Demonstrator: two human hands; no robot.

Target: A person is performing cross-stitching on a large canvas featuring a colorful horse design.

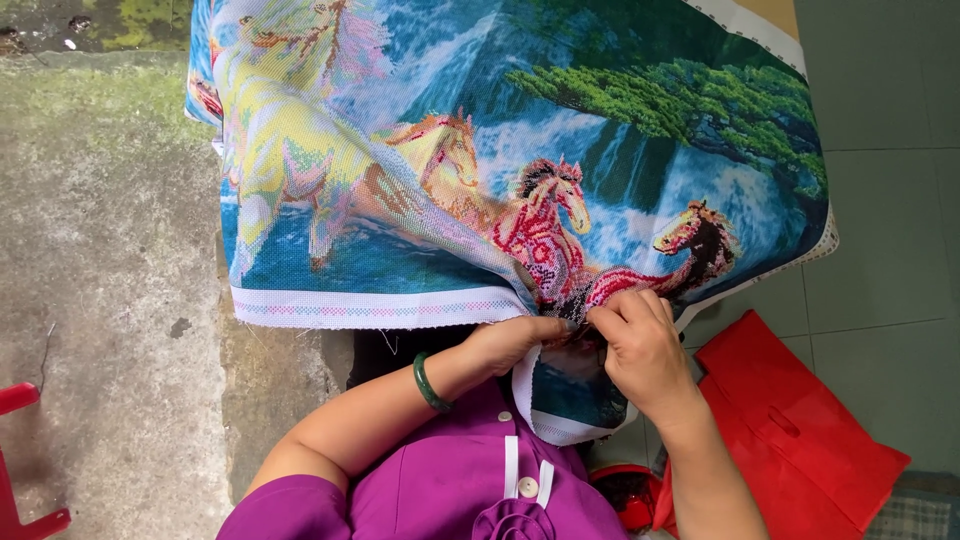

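Woven canvas, a big cross-stitch cloth [500, 150] printed with horses, a waterfall and green trees, lies spread over her lap and falls away from her. Its long axis runs left to right across the view, and the white border [380, 308] with its line of coloured marks runs the same way. The horses face right, heads toward the far edge.

Near her body the cloth is folded up into a ridge. Her left hand [515, 340] grips that fold from below, fingers closed on it. Her right hand [640, 345] is pinched shut on the cloth just beside the left, fingertips touching the dark red horse; whether it holds a needle I cannot tell.

A green bangle [430, 383] sits on the left wrist. A red bag [800, 430] lies flat on the tiled floor [880, 200] to her right, contents hidden. A red tub [625, 495] stands by her knee, with something dark inside.
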